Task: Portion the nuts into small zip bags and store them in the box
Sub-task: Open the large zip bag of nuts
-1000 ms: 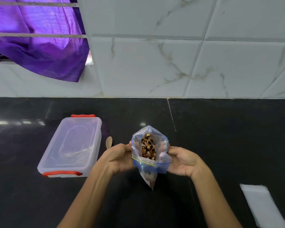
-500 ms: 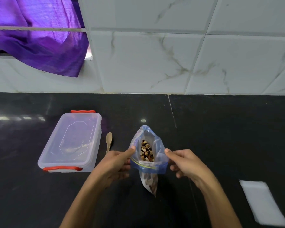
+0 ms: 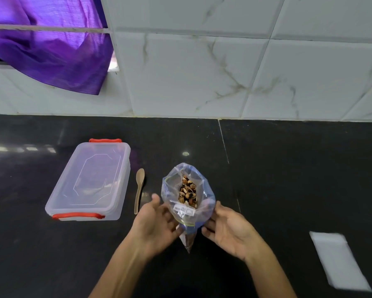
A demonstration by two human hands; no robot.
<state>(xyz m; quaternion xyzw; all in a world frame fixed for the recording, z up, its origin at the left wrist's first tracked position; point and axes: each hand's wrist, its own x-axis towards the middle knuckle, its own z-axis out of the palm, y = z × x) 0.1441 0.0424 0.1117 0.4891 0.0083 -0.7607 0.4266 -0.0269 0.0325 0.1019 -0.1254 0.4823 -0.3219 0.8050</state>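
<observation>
A: Where is the clear blue-topped zip bag [image 3: 188, 203] of brown nuts [image 3: 187, 192]?

B: On the black counter [image 3: 288, 179], mouth open, right of the lidded clear plastic box [image 3: 90, 181]. The left hand [image 3: 156, 224] and right hand [image 3: 228, 229] cup it, fingers loosely curled at its sides.

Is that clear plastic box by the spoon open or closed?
Closed. The box has its lid seated flat on top, and the red clips at both ends lie against it.
</observation>
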